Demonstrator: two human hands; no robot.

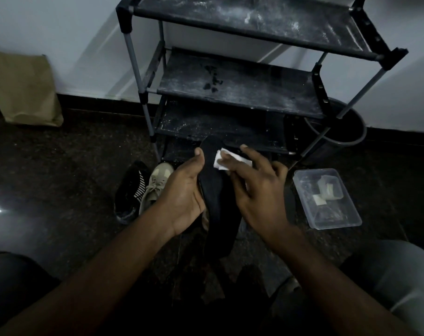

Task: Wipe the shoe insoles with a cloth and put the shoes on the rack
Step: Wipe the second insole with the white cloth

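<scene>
Pressing a white cloth [222, 161] onto the upper part of a dark insole [218, 207], the right hand [259, 190] kept its fingers [232, 163] spread and nearly straight, flat on the cloth rather than curled round it. The left hand [184, 197] gripped the insole by its left edge, thumb along the front and the other fingers hidden behind. The insole was held up off the floor, in front of the lowest shelf of the rack [242, 93], its lower end pointing toward the person's lap.

Several things looked likely to go wrong. The cloth was only pinned by flat fingers, so a fast stroke could have let it slide off and drop to the floor. The insole looked thin and was held on one side only, so firm pressure near its far end could have bent or twisted it out of the grip. The light was dim and the insole dark, so patches could easily have been missed. The rack's shelves showed pale dust and marks, which might have soiled anything set there.

A black shoe [128, 190] and a khaki shoe [155, 187] lay side by side on the floor to the left, and a clear container [334, 223] sat to the right
</scene>
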